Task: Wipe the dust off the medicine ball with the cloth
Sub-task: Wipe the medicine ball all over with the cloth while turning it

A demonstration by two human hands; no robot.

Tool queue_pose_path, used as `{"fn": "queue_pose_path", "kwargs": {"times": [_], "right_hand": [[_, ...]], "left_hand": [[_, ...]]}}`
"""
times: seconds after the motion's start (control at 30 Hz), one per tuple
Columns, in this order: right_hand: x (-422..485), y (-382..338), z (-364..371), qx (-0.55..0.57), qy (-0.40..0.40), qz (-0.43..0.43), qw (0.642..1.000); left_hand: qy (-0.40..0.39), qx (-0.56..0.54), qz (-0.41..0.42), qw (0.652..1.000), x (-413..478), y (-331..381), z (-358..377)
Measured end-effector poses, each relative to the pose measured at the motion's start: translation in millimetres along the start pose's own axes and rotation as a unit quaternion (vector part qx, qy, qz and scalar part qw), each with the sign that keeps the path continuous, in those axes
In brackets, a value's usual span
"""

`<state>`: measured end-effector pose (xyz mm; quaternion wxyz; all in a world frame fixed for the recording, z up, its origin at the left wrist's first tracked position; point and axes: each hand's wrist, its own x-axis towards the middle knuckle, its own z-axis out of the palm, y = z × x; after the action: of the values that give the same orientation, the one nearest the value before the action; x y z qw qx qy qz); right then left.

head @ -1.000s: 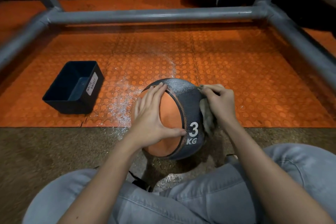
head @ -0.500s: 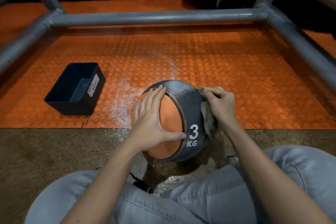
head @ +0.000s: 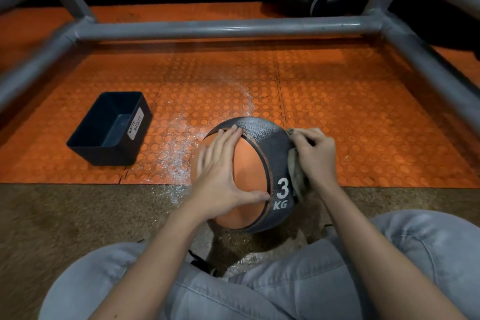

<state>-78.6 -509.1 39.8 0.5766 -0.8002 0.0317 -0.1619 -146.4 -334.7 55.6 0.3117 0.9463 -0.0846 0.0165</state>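
Note:
An orange and dark grey medicine ball, marked "3 KG", stands on the floor in front of my knees. My left hand lies flat on its orange left face, fingers straight and thumb along the grey band. My right hand grips a crumpled grey-beige cloth and presses it against the ball's right side. Most of the cloth is hidden under that hand and behind the ball.
A dark blue bin labelled "waste basket" sits to the left on the orange studded mat. White dust lies on the mat left of the ball. Grey metal frame bars run across the back and down both sides.
My right hand with the cloth has shifted slightly along the ball's right side. The left hand stays flat on the orange face and the ball stays in place.

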Motion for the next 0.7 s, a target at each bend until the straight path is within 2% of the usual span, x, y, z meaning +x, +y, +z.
{"fn": "queue_pose_path", "kwargs": {"times": [0.07,0.2,0.37,0.47,0.57,0.63,0.7], "right_hand": [[2,6,0,0.001,-0.003,0.021,1.0],[-1,6,0,0.013,-0.01,0.026,1.0],[3,-1,-3,0.015,-0.041,0.018,0.999],[-8,-18,1,-0.077,-0.053,-0.114,0.989],[-35,-38,14,-0.143,-0.095,-0.265,0.949],[-41,-41,10,-0.14,-0.126,-0.3,0.935],[-27,-31,0,-0.122,-0.122,-0.259,0.95]], "left_hand": [[0.011,-0.006,0.001,1.0,-1,-1,0],[0.062,-0.086,-0.04,0.994,2,-9,-15],[-0.018,-0.13,-0.072,0.989,13,-19,-24],[0.006,-0.136,-0.071,0.988,8,-13,-17],[0.023,-0.118,-0.067,0.991,5,-8,-11],[0.022,-0.11,-0.058,0.992,2,-6,-8],[0.021,-0.096,-0.045,0.994,0,-4,-5]]}}
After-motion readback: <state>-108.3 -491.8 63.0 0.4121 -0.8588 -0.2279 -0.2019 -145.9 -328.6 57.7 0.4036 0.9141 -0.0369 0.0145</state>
